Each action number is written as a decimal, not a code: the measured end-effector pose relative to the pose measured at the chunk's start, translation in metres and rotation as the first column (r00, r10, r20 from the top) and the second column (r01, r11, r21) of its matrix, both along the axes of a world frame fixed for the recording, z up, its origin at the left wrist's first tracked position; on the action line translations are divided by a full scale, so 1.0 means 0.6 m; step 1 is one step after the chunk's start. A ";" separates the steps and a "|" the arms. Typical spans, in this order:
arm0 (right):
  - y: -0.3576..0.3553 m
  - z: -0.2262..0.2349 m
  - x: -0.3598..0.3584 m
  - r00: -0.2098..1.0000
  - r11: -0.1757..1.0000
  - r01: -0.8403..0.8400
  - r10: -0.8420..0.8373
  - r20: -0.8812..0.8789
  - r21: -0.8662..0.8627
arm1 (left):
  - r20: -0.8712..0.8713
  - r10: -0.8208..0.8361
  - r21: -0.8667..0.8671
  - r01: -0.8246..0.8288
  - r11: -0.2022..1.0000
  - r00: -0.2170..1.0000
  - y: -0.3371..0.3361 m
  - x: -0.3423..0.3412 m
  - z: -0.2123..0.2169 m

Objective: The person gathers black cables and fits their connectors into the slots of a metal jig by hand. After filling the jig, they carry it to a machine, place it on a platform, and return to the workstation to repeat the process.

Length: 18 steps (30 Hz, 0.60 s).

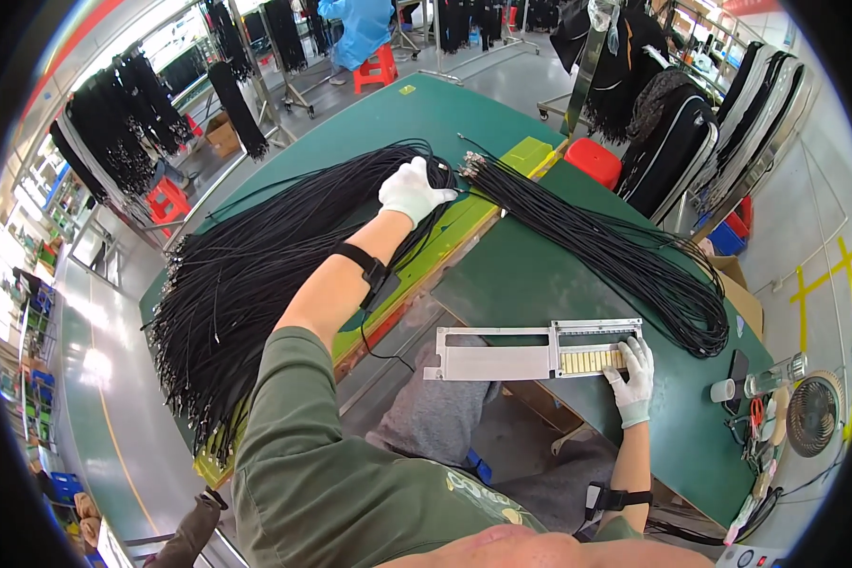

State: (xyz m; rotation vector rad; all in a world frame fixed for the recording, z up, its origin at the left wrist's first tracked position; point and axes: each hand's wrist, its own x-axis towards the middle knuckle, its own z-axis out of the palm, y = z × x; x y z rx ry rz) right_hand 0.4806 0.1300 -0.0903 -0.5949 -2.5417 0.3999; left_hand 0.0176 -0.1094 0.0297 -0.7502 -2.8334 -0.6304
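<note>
While a white tray (497,363) is held by the right hand (634,374) at 4 o'clock from the middle of the view, the left hand (409,194) is laid on the top end of a big pile of black cords (256,275) near 12 o'clock. White gloves are worn on both hands. On the left hand, the thumb is stuck out toward 3 o'clock, apart from the other fingers; whether any cord is pinched cannot be told. On the right hand, the fingers are clamped on the tray's 3 o'clock end, with the thumb bent at its near edge. A row of small gold blocks (592,362) is kept in that end of the tray. The other end is stuck out past the edge of the green table (502,275).

The big pile is spread from 12 o'clock round to 8 o'clock, and lots of shiny tips are seen at its 8 o'clock end. A smaller bunch of black cords (606,241) is laid between 2 and 3 o'clock, apart from the big pile. Between 3 and 4 o'clock, a round fan (816,414) and a clear jar (776,374) can be seen. A red stool (592,163) is seen at 2 o'clock, just past the table.
</note>
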 end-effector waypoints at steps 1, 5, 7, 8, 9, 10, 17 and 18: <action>0.000 -0.001 0.001 1.000 1.000 0.002 -0.002 -0.015 0.002 | -0.015 0.055 -0.064 -0.056 0.996 0.998 0.008 0.008 0.003; -0.002 0.000 -0.003 0.999 1.000 -0.003 0.003 -0.044 -0.010 | -0.041 0.032 -0.027 -0.033 0.999 0.999 0.004 -0.061 -0.044; -0.004 -0.001 -0.006 0.999 1.000 -0.004 0.003 -0.052 -0.021 | -0.134 -0.009 0.094 0.022 0.995 0.991 -0.012 -0.098 -0.069; -0.004 -0.001 -0.007 0.998 1.000 -0.009 0.007 -0.057 -0.026 | -0.229 -0.037 0.212 0.087 0.973 0.973 -0.023 -0.111 -0.073; -0.004 -0.001 -0.009 0.998 0.999 -0.014 0.012 -0.063 -0.032 | -0.325 -0.052 0.318 0.160 0.934 0.944 -0.037 -0.126 -0.076; -0.003 -0.003 -0.007 0.998 0.999 -0.013 0.011 -0.063 -0.040 | -0.321 -0.058 0.313 0.164 0.935 0.945 -0.047 -0.131 -0.069; 0.000 0.003 0.000 0.998 0.998 -0.004 0.000 -0.061 -0.067 | 0.481 -0.197 0.656 -0.201 0.727 0.854 -0.114 -0.150 0.015; 0.000 0.004 0.000 0.998 0.998 -0.002 -0.002 -0.058 -0.070 | 0.396 -0.165 0.541 -0.084 0.837 0.903 -0.109 -0.144 0.013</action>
